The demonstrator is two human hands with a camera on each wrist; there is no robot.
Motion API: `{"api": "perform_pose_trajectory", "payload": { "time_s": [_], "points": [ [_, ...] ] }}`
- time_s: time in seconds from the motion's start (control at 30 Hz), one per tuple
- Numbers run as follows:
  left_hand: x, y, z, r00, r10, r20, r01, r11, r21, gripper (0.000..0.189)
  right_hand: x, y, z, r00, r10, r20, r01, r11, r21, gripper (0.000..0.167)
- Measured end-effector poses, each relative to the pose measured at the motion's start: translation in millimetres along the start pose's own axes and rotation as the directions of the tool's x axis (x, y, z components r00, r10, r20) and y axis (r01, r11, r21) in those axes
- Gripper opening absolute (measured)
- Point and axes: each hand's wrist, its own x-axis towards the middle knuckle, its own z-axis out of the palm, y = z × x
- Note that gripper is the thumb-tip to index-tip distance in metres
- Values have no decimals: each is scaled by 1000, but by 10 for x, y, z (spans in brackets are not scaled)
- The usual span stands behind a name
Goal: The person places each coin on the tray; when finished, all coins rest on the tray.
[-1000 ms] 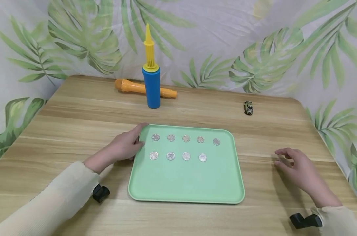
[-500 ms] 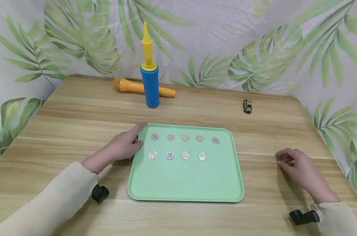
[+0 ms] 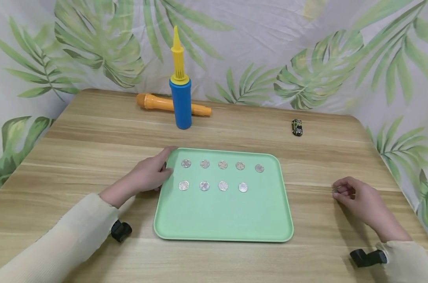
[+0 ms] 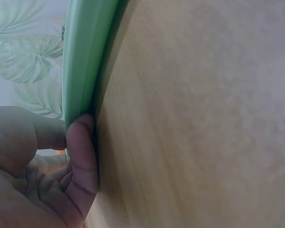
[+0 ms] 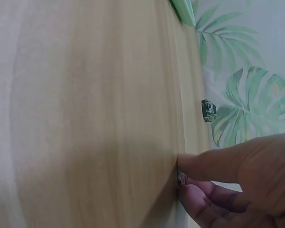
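Right hand, lower right of the head view: fingers curled, thumb and fingertips pinching a small silvery coin against the wooden table; the right wrist view shows the coin as a glint between the fingertips at the tabletop. Left hand, centre left: fingers relaxed, resting against the upper-left rim of the green tray; the left wrist view shows a fingertip touching the tray edge. The tray lies mid-frame and carries nine coins in two rows, five above and four below. Toward the top of the frame, a blue and yellow pump stands upright with an orange tube lying behind it. A small toy car sits upper right.
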Motion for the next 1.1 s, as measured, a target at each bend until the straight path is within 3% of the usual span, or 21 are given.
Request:
{"api": "perform_pose_trajectory", "payload": {
  "time_s": [0.2, 0.63, 0.87, 1.1],
  "points": [
    [7, 5, -4, 1000, -5, 5, 5, 1000, 1, 67, 0, 27, -27, 998, 36, 55, -37, 999, 24, 21],
    [20, -14, 1, 1000, -6, 9, 6, 1000, 1, 67, -36, -43, -26, 1000, 13, -19, -11, 998, 58, 13],
    [10, -16, 2, 1000, -2, 3, 2, 1000, 1, 67, 37, -224, 19, 1000, -3, -31, 7, 992, 124, 14],
    [6, -21, 0, 1000, 3, 3, -3, 1000, -3, 67, 126, -580, 139, 997, -14, 81, -10, 956, 292, 18]
  ]
}}
